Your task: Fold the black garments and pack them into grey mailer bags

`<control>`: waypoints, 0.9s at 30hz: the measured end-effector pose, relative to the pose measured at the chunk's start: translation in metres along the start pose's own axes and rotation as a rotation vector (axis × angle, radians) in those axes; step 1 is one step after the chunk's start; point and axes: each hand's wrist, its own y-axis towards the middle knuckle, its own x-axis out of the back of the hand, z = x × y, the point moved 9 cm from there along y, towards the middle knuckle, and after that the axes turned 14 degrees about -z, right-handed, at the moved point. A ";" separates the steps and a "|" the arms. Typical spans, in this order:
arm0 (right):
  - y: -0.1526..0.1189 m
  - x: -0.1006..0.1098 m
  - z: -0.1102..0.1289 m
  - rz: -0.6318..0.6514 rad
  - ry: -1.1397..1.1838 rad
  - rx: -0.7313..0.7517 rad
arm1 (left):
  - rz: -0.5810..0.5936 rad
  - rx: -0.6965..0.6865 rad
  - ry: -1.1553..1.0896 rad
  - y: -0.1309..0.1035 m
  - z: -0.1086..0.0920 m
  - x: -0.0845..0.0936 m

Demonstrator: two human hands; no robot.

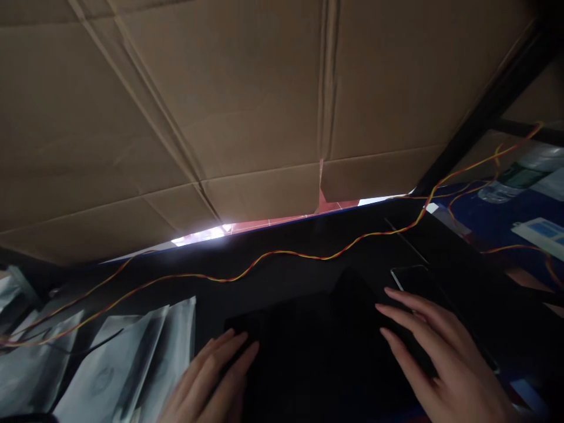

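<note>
My left hand [215, 376] rests at the left edge of a dark, flat object [304, 346] whose details are lost in shadow. Its fingers lie close together but stretched out, holding nothing visible. On the right, my right hand [440, 352] has its fingers spread, with the fingertips over the dark surface. Beneath and beside that hand lies a dark phone-like slab [412, 276] with a pale edge. Clear plastic bags [118, 358] are just left of my left hand.
A twisted red and yellow wire [282, 253] crosses the black tabletop [247, 258]. Cardboard [255, 106] stands behind it. A plastic bottle [506, 182] and a white card-like item [540, 235] lie at the right, near a dark frame post [480, 111].
</note>
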 end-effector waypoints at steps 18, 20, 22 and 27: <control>0.004 -0.037 0.051 0.090 0.031 0.151 | 0.035 -0.057 0.166 0.003 -0.043 -0.050; 0.001 -0.020 0.020 -0.015 -0.061 -0.037 | 0.008 -0.056 0.137 0.013 -0.050 -0.049; -0.011 -0.015 0.001 -0.016 -0.139 -0.088 | -0.030 -0.087 0.096 0.024 -0.066 -0.052; -0.032 -0.027 -0.007 0.015 -0.247 0.014 | -0.075 -0.076 0.038 0.042 -0.107 -0.078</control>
